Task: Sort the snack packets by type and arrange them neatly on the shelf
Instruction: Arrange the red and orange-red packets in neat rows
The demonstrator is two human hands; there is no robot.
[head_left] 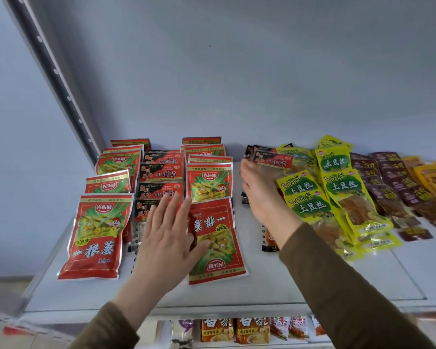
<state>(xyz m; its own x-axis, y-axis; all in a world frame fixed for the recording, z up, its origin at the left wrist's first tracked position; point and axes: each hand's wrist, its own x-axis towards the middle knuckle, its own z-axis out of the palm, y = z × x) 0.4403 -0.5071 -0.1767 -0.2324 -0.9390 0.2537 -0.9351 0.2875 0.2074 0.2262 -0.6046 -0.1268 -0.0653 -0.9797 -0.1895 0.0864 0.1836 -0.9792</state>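
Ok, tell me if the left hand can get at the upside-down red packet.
Probably yes: the left hand is open with its fingers already lying over the upside-down red packet's left edge, and nothing lies between them.

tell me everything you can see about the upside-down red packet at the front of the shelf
The upside-down red packet is a glossy foil-like pouch, red with a silver edge, printed with green onion stalks, yellow snack pieces and inverted characters. It lies flat on the white shelf, slightly skewed, at the front of a red row, its far end overlapping the next packet. The left hand, fingers straight, covers its left edge; whether the hand presses it is unclear.
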